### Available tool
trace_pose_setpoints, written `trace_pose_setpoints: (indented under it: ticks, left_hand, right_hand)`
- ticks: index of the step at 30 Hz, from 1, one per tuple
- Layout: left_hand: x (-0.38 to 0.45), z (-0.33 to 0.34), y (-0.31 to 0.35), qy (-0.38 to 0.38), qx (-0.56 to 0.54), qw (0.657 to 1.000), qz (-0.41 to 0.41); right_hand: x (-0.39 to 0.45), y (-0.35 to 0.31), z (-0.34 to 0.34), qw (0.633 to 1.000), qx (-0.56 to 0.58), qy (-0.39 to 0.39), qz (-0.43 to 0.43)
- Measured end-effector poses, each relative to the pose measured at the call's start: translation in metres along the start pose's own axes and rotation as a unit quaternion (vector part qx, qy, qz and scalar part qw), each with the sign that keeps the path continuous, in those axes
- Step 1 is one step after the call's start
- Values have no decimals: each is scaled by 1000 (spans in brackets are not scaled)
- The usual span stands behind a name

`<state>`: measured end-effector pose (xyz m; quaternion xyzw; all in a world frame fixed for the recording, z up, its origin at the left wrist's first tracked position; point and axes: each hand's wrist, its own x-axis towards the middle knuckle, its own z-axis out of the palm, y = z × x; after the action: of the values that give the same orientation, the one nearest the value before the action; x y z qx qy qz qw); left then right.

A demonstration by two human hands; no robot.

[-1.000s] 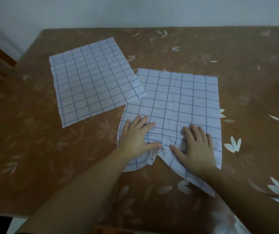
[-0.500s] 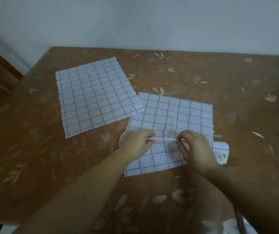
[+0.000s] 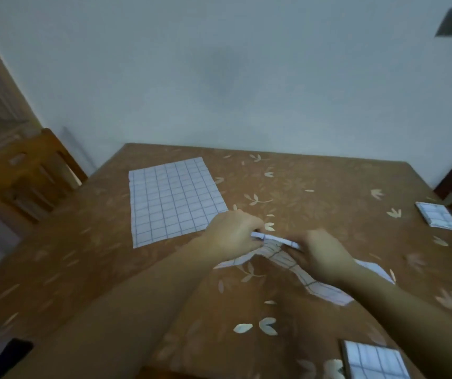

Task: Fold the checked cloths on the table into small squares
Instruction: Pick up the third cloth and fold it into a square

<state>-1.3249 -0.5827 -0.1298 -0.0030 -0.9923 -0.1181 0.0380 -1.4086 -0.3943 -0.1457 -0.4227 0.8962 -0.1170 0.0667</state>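
Both hands pinch the same white checked cloth (image 3: 287,262) at the table's middle. My left hand (image 3: 233,236) grips its left end and my right hand (image 3: 326,258) its right end. A gathered ridge of fabric runs between them, lifted off the table. The rest of the cloth hangs and trails toward the near right. A second checked cloth (image 3: 173,199) lies flat and unfolded to the far left of my hands. The picture is blurred.
The brown flower-patterned table (image 3: 315,192) stands against a pale wall. A folded checked square (image 3: 436,218) lies at the right edge and another (image 3: 375,361) at the near right. A wooden chair (image 3: 32,176) stands at the left.
My hands went from lying flat on the cloth to pinching it and lifting it up and away. The view tilted upward, showing more wall and the folded squares.
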Motion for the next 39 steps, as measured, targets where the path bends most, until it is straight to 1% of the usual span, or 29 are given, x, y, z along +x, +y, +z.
trace_pose_setpoints:
  ticks: [2,3,4,5,6,7,8,9,10,12,14,16,19,21,23,25,27,29,33,39]
  left_hand:
    - [-23,-18,7,7,-18,999,-47]
    - [-34,-25,11,20,-67,995,-77]
    - [-45,-33,16,47,-148,982,-104]
    - [-55,-41,22,86,-250,956,-129]
    - [-64,-47,33,122,-350,916,-152]
    - [-73,-53,43,141,-423,878,-176]
    - [-80,-58,55,136,-464,854,-194]
    - [-88,-63,68,111,-482,845,-203]
    - [-95,-67,81,87,-476,853,-195]
    - [-104,-72,102,54,-433,881,-185]
    - [-113,-80,123,38,-395,903,-166]
    - [-118,-83,139,41,-396,906,-145]
    - [-121,-90,152,57,-405,901,-147]
    - [-121,-91,153,53,-394,909,-124]
    - [-123,-96,159,31,-365,925,-102]
    - [-127,-101,164,13,-330,941,-79]
    - [-133,-106,166,2,-309,949,-68]
    - [-144,-114,166,18,-314,946,-77]
    - [-161,-129,149,62,-308,945,-92]
    - [-170,-157,144,61,-269,960,-39]
  right_hand:
    - [-23,1,-26,999,46,-19,-2]
    - [-37,3,-41,997,76,-26,-1]
    - [-52,5,-56,994,108,-27,4]
    - [-69,6,-72,989,145,-22,12]
    - [-85,9,-87,983,185,-13,17]
    - [-100,11,-101,974,224,-4,15]
    - [-114,12,-113,965,260,7,15]
    - [-129,14,-124,954,299,18,13]
    - [-142,15,-134,939,341,25,14]
    - [-164,19,-147,913,407,24,25]
    - [-180,24,-152,912,408,15,37]
    - [-193,25,-153,915,400,6,44]
    - [-206,23,-151,931,362,5,46]
    - [-213,15,-153,941,333,3,49]
    - [-213,5,-155,952,305,12,25]
    - [-213,-14,-161,946,325,18,-7]
    - [-209,-36,-168,937,349,15,-27]
    - [-205,-52,-172,936,348,20,-36]
    - [-204,-63,-176,934,348,72,-26]
    - [-207,-85,-186,933,340,112,-42]
